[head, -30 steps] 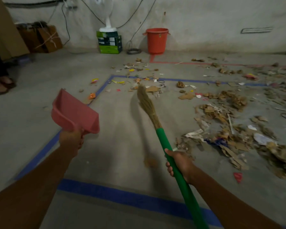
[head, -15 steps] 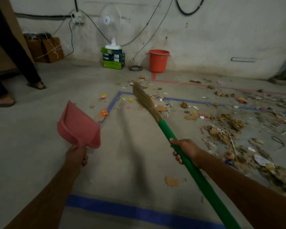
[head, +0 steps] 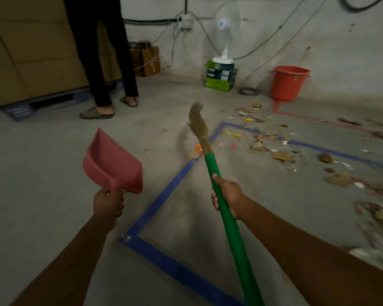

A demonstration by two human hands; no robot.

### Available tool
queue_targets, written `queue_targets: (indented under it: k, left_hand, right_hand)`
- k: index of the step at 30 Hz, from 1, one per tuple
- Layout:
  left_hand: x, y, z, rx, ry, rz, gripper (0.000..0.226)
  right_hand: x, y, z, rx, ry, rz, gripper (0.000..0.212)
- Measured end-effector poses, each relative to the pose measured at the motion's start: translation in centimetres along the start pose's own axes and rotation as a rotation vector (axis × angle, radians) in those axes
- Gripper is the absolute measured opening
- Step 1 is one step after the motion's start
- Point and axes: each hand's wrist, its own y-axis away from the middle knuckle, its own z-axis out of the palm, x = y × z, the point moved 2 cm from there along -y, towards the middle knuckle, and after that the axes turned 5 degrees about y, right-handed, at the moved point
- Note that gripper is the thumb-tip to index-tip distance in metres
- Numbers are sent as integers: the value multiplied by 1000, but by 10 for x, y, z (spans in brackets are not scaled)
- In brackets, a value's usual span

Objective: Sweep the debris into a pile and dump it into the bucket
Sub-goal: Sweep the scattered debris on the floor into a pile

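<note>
My left hand (head: 108,204) grips the handle of a pink dustpan (head: 112,162), held up off the floor with its mouth pointing away. My right hand (head: 227,198) grips the green handle of a broom (head: 226,215); its straw head (head: 198,127) points forward over the left edge of a blue tape rectangle (head: 164,195). Cardboard and paper debris (head: 281,154) lies scattered on the concrete floor to the right. An orange bucket (head: 289,83) stands against the far wall at the right.
A person in dark trousers and sandals (head: 104,62) stands at the back left beside large cardboard boxes (head: 31,51). A white fan (head: 226,29) sits on green boxes (head: 220,77) by the wall. A cable coil (head: 250,91) lies near the bucket.
The view has swung left and up, so the debris now lies further right and the standing person has come into sight. The broom head now points more to the left edge of the tape.
</note>
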Motion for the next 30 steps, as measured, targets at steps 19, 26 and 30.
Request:
queue_targets:
  k: [19, 26, 30]
  left_hand:
    - [93, -89, -6, 476, -360, -21, 25]
    - [73, -138, -15, 458, -356, -101, 31]
    - [55, -184, 17, 378, -298, -179, 28]
  right_hand:
    - [39, -128, 198, -323, -23, 185, 44]
    - [64, -193, 172, -292, 26, 355, 40]
    - [84, -231, 126, -187, 0, 446, 35]
